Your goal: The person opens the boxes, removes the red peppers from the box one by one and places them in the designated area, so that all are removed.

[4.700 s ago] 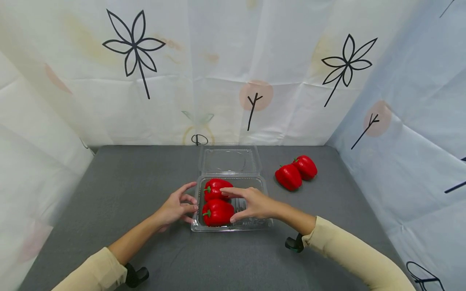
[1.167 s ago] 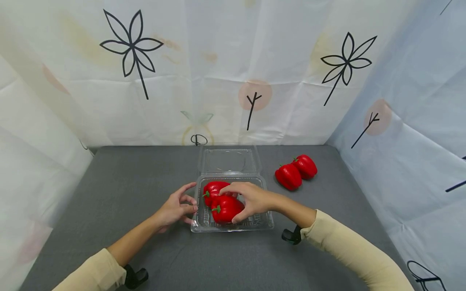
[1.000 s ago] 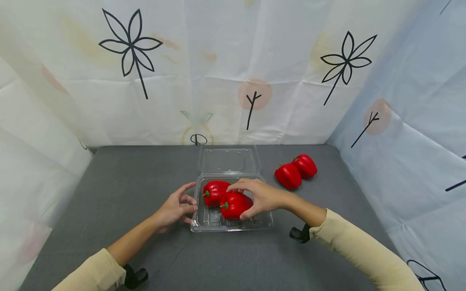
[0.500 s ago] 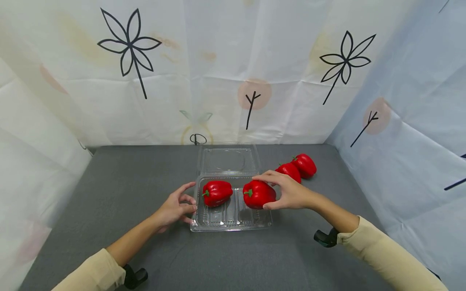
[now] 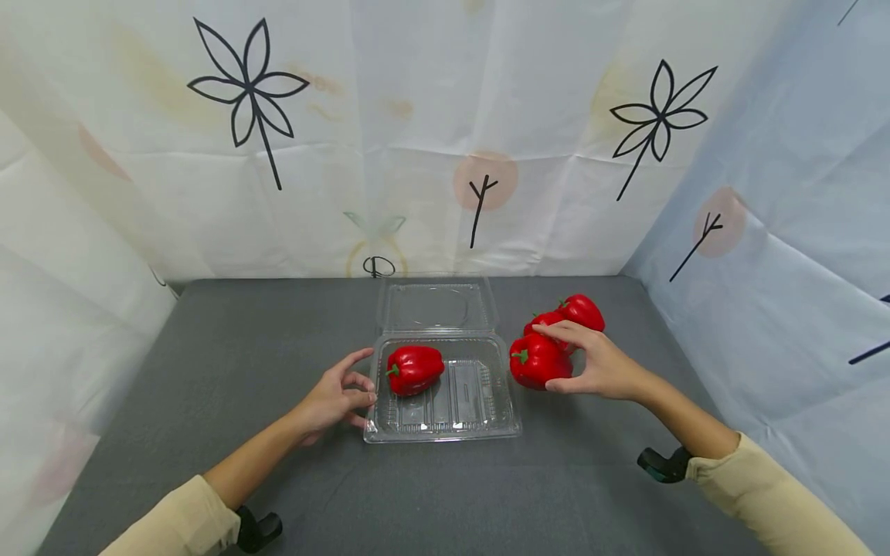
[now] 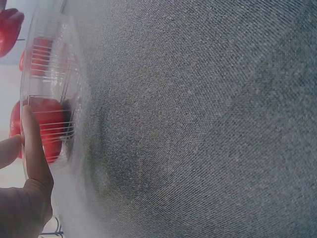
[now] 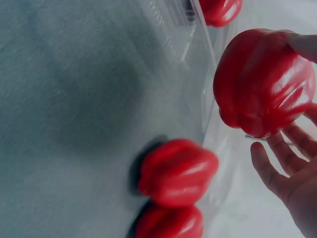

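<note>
My right hand [image 5: 601, 367] grips a red bell pepper [image 5: 538, 361] with a green stem, thumb on the near side and fingers on the far side. The pepper is held up just right of the clear plastic clamshell container [image 5: 480, 428], and the right wrist view shows a gap between it [image 7: 262, 82] and the table. Another red bell pepper [image 5: 415, 369] lies in the left part of the container. My left hand [image 5: 341, 398] rests against the container's left rim, fingers spread and lightly bent; the left wrist view shows a finger [image 6: 34, 148] along the rim.
Two more red bell peppers lie on the grey table [image 5: 278, 332] at the back right; the nearer one [image 5: 545, 320] is partly hidden by my right hand, the farther one [image 5: 582, 310] shows. The container's lid [image 5: 438, 305] lies folded back behind it. Printed cloth walls [image 5: 417, 177] enclose the table.
My right hand has taken the nearer pepper out of the container, moving it to the right past the rim. The other pepper remains inside. My left hand has stayed put.
</note>
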Tool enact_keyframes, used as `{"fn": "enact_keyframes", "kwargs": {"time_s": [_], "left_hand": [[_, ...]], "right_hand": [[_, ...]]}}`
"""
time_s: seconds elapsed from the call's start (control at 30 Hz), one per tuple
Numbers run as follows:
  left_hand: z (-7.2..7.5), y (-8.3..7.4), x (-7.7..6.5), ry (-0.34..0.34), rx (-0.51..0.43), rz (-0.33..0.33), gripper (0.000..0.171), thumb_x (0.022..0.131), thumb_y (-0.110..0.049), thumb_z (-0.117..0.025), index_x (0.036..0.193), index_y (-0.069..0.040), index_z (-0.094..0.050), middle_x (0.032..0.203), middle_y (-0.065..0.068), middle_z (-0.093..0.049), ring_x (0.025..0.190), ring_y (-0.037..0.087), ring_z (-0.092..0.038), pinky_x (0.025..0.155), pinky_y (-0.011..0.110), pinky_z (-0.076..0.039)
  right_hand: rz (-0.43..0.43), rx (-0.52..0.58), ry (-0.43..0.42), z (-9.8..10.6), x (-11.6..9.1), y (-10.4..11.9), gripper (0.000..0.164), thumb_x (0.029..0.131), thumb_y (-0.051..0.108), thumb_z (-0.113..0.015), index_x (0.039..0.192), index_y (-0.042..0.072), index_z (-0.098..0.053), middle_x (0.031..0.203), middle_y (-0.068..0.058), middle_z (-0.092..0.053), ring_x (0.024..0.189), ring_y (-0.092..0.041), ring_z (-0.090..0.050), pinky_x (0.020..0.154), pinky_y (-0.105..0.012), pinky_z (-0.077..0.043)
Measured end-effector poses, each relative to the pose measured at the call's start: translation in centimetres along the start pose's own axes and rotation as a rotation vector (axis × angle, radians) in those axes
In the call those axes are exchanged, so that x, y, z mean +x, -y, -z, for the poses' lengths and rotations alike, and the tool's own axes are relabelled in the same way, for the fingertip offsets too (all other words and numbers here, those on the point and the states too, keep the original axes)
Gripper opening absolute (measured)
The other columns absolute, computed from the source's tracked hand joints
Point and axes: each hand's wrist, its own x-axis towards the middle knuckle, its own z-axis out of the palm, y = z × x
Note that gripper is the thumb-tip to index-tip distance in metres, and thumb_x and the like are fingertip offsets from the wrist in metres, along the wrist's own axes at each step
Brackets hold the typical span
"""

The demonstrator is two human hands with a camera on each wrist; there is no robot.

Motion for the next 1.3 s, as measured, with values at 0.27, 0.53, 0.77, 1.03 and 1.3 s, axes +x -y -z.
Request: {"fn": "enact_keyframes", "kwargs": {"time_s": [0.27, 0.53, 0.77, 1.03, 1.3], "left_hand": [[-0.1, -0.1, 0.0, -0.021, 0.004, 0.023, 0.079, 0.09, 0.008, -0.063, 0.155, -0.015, -0.025, 0.1, 0.015, -0.054, 0.081, 0.025, -0.06, 0.064, 0.045, -0.061], [-0.1, 0.0, 0.0, -0.013, 0.002, 0.008, 0.079, 0.089, 0.008, -0.063, 0.155, -0.015, -0.025, 0.099, 0.014, -0.054, 0.081, 0.024, -0.06, 0.064, 0.045, -0.061], [-0.1, 0.0, 0.0, -0.014, 0.0, 0.012, 0.079, 0.089, 0.009, -0.062, 0.155, -0.015, -0.025, 0.099, 0.014, -0.054, 0.08, 0.024, -0.06, 0.064, 0.046, -0.061], [-0.2, -0.3, -0.1, -0.013, 0.008, 0.021, 0.079, 0.09, 0.009, -0.061, 0.155, -0.015, -0.025, 0.101, 0.014, -0.053, 0.081, 0.024, -0.059, 0.065, 0.045, -0.061], [-0.2, -0.3, 0.1, -0.023, 0.016, 0.038, 0.078, 0.09, 0.008, -0.062, 0.155, -0.016, -0.025, 0.101, 0.015, -0.054, 0.082, 0.025, -0.06, 0.066, 0.045, -0.061]], "right_hand": [[-0.031, 0.004, -0.073, 1.4, -2.2, -1.4, 0.07, 0.075, 0.013, -0.086, 0.137, 0.003, -0.054, 0.131, -0.018, -0.059, 0.1, -0.03, -0.062, 0.074, -0.032, -0.059], [-0.123, -0.044, -0.162, 2.4, -4.3, -4.6, 0.067, 0.077, 0.011, -0.085, 0.137, 0.003, -0.056, 0.132, -0.018, -0.059, 0.101, -0.022, -0.06, 0.078, -0.026, -0.057], [-0.168, -0.02, -0.201, 2.8, -6.0, -7.5, 0.062, 0.078, 0.008, -0.083, 0.135, 0.001, -0.057, 0.128, -0.021, -0.061, 0.103, -0.002, -0.053, 0.077, -0.025, -0.056], [-0.249, -0.069, -0.189, 2.8, -7.3, -9.7, 0.062, 0.081, 0.013, -0.082, 0.136, -0.001, -0.056, 0.128, -0.024, -0.06, 0.102, -0.001, -0.051, 0.076, -0.037, -0.059], [-0.294, -0.07, -0.16, 2.0, -7.5, -11.3, 0.062, 0.084, 0.015, -0.08, 0.137, -0.003, -0.053, 0.129, -0.027, -0.058, 0.105, -0.032, -0.054, 0.075, -0.032, -0.058]]}}
